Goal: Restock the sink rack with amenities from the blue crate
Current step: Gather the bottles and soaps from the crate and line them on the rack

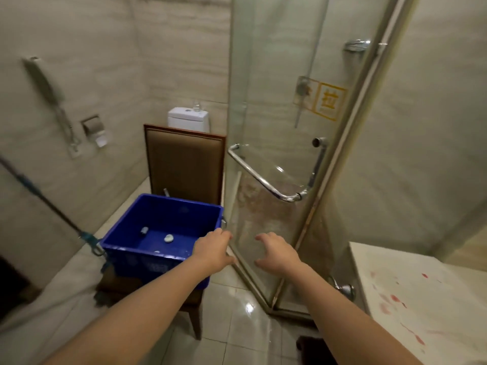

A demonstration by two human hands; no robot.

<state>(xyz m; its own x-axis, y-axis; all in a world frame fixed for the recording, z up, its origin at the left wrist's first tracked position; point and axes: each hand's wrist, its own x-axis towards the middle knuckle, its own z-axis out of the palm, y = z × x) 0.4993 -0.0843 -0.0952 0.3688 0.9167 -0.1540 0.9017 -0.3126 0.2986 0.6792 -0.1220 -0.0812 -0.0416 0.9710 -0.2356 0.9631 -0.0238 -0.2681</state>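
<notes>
A blue crate point(123, 246) sits on the seat of a brown chair point(184, 159). On its floor lie a small bottle point(144, 230), a pale wrapped item point(168, 238) and a third small piece near the front wall. My left hand point(213, 250) hovers over the crate's near right corner, fingers relaxed, holding nothing. My right hand point(276, 252) is stretched out beside it in front of the glass shower door, fingers spread and empty. The sink rack is not in view.
A glass shower door point(276, 101) with a chrome handle point(266, 180) stands right of the chair. A white counter point(421, 299) with red marks fills the lower right. A toilet point(188, 118) is behind the chair, and a mop handle point(52, 206) leans at the left.
</notes>
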